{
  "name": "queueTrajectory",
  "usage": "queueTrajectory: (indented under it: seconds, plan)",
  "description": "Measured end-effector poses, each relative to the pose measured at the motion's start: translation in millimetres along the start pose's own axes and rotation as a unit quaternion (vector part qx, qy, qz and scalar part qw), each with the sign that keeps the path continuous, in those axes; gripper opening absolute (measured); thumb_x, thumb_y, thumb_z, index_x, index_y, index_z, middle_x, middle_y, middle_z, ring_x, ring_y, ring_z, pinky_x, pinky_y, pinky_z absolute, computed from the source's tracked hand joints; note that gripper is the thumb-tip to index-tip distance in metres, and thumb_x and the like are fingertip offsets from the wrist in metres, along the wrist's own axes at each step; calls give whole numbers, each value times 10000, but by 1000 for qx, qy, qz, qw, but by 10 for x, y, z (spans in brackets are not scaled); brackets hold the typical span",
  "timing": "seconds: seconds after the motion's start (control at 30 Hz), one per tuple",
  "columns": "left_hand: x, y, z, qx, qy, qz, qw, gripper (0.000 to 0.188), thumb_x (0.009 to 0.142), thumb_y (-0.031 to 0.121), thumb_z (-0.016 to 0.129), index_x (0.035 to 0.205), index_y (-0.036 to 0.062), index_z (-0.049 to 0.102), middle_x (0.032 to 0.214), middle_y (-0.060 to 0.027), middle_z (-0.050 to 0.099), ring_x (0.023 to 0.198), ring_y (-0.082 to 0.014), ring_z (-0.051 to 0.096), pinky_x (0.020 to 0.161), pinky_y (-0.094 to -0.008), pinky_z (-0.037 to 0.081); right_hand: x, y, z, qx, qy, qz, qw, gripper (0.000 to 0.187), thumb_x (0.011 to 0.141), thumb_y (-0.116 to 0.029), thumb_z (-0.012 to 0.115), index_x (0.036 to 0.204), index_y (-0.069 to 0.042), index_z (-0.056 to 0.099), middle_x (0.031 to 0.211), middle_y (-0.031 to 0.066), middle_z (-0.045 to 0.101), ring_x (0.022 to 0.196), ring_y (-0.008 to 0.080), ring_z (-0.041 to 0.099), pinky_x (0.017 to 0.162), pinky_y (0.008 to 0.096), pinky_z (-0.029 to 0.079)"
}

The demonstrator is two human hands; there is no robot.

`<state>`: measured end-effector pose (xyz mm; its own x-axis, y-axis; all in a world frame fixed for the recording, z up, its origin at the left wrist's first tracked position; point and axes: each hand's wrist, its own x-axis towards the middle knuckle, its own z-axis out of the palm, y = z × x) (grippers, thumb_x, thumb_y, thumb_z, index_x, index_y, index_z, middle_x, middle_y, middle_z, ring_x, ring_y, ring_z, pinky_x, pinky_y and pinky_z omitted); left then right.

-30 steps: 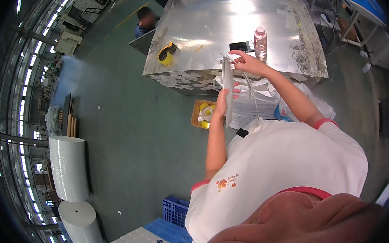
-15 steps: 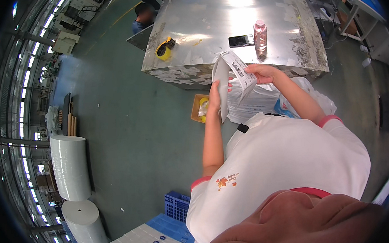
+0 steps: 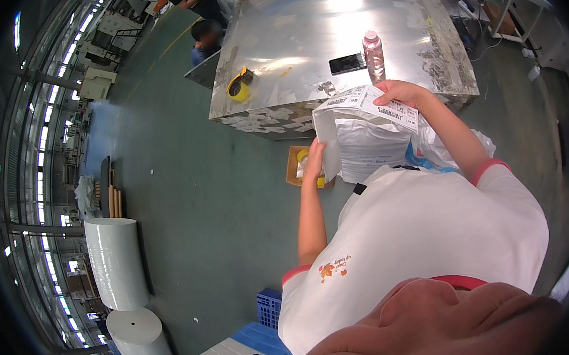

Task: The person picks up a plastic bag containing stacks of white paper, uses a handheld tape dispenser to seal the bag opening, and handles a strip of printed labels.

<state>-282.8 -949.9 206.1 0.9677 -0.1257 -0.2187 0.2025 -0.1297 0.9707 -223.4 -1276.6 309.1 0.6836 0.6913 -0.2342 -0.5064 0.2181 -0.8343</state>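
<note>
So I was watching someone at this metal-topped worktop (image 3: 302, 51), and the thing in play was a white printed label stack (image 3: 395, 114), folded over like fanfold. It was up in the air just off the worktop's near edge. The left grip (image 3: 314, 161) was closed round the outer panel, and the right grip (image 3: 399, 95) was pinching the printed flap, thumb on top.

Looked super light to me: bendy paper, probably a bit slick, easy to crease or tear. I'd have said the safest hold was the thick folded side with flat fingers, plus a gentle pinch at the flap's edge.

Containers: an open cardboard box (image 3: 291, 166) sat below the worktop's near edge, with yellow tape rolls (image 3: 303, 156) and some clear plastic inside. Bulging white plastic bags (image 3: 376, 150) stood against the worktop's near side; couldn't tell what they held. A clear pink bottle (image 3: 374, 58) was on the worktop, near its close edge, beside a smartphone (image 3: 348, 63). I couldn't make out how full it was. The yellow tape dispenser (image 3: 241, 85) sat by the worktop's near left corner.
</note>
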Motion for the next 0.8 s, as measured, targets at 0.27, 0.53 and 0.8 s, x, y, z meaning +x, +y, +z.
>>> queueTrajectory:
  seconds: [0.27, 0.53, 0.8]
  plan:
    - [-460, 845, 674, 1, 18, 182, 983, 695, 753, -49, 589, 1368, 52, 281, 1316, -81, 378, 792, -66, 545, 602, -180, 428, 201, 101, 423, -95, 6, 105, 990, 306, 751, -129, 686, 1017, -11, 590, 869, 60, 658, 684, 94, 630, 586, 230, 501]
    - [-361, 847, 838, -138, 0, 164, 977, 426, 861, 9, 490, 1283, 28, 431, 1194, -71, 534, 914, -79, 558, 688, -204, 472, 286, 353, 526, -79, 6, 62, 995, 276, 830, -191, 611, 1039, -14, 587, 898, 61, 652, 713, 110, 630, 603, 238, 496]
    - [-323, 871, 679, -191, 16, 55, 980, 382, 927, 260, 488, 1120, -69, 517, 1042, -150, 611, 919, -206, 629, 766, -270, 489, 66, 77, 548, 28, 13, -33, 999, 451, 871, -417, 526, 1077, -17, 520, 876, 45, 616, 700, 105, 586, 556, 202, 424]
